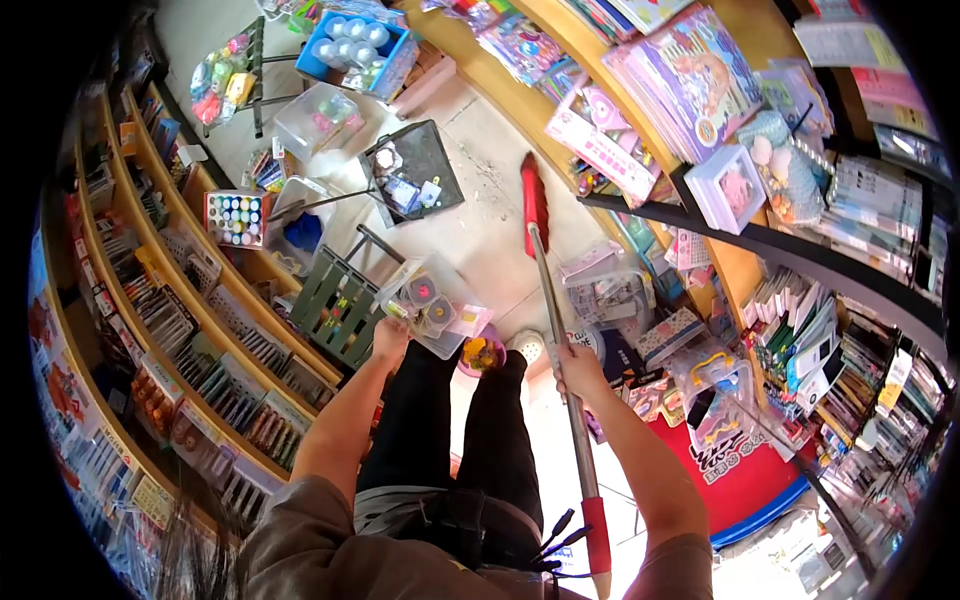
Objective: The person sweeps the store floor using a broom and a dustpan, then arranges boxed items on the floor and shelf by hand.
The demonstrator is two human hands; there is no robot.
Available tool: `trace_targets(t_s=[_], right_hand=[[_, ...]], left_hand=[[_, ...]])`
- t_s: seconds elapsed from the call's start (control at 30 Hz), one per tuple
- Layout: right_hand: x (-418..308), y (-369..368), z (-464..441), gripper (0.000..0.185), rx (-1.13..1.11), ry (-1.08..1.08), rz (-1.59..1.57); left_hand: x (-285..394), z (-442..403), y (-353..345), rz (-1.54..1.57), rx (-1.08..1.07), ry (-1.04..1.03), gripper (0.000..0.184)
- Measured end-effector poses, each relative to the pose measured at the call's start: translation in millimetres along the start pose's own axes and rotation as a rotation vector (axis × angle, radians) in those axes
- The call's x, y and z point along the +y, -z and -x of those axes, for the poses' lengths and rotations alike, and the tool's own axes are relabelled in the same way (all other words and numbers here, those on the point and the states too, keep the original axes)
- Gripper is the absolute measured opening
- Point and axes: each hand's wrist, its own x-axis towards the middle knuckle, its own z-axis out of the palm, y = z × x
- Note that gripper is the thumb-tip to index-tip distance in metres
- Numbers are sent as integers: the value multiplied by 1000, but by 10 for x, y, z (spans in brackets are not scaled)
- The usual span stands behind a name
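Observation:
A red-headed broom point(535, 205) with a metal handle slants across the floor, its bristles away from me. My right hand point(580, 371) is wrapped round the handle at its middle. At the left, my left hand point(391, 337) grips the near corner of a clear plastic box point(436, 300), which holds round dark items. Close to the box's right side a purple container point(484, 353) with yellow and orange contents stands near my legs. Beyond the box, a black dustpan point(412, 172) lies on the floor with white and bluish bits of litter on it.
Curved wooden shelves point(215, 335) full of stationery line the left; more shelves point(745, 300) rise at the right. A green folding stool point(336, 306), a blue crate point(357, 55), a clear bin point(318, 120) and a red-topped item point(735, 475) stand around the tiled floor point(485, 150).

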Motion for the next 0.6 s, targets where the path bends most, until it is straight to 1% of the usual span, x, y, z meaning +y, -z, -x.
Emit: trace_targets(t_s=[0.03, 0.13, 0.17, 0.2, 0.27, 0.3, 0.33, 0.4, 0.43, 0.47, 0.53, 0.57, 0.6], right_hand=[[-50, 17, 77, 26, 6, -5, -7], [139, 291, 96, 21, -88, 57, -46], [227, 387, 97, 19, -134, 70, -102], [307, 445, 105, 19, -95, 137, 13], [497, 539, 79, 21, -16, 271, 244], [617, 575, -1, 22, 69, 410, 424], [691, 637, -68, 23, 86, 410, 468], [646, 717, -28, 26, 119, 407, 557], [628, 763, -19, 28, 100, 492, 528], [639, 796, -53, 29, 103, 504, 532], [650, 848, -137, 32, 112, 525, 544], [587, 873, -145, 37, 83, 507, 555], [610, 895, -219, 34, 94, 524, 549]], left_hand=[[62, 29, -79, -25, 9, -35, 22], [-145, -191, -328, -144, -68, 21, 19], [-535, -415, -411, -368, -113, -184, 18], [-930, -640, -493, -584, -112, -401, 19], [-849, -715, -769, -886, -92, -423, 19], [-965, -853, -920, -734, -93, -426, 18], [-1057, -984, -1107, -580, -95, -428, 18], [-1018, -1112, -1427, -254, -141, -260, 17], [-942, -1160, -1636, -80, -182, -93, 16], [-860, -1214, -1794, 95, -221, 76, 16], [-863, -1413, -2045, -293, -252, -325, 17], [-719, -1401, -2289, 66, -207, -96, 17], [-569, -1375, -2499, 421, -157, 139, 17]])
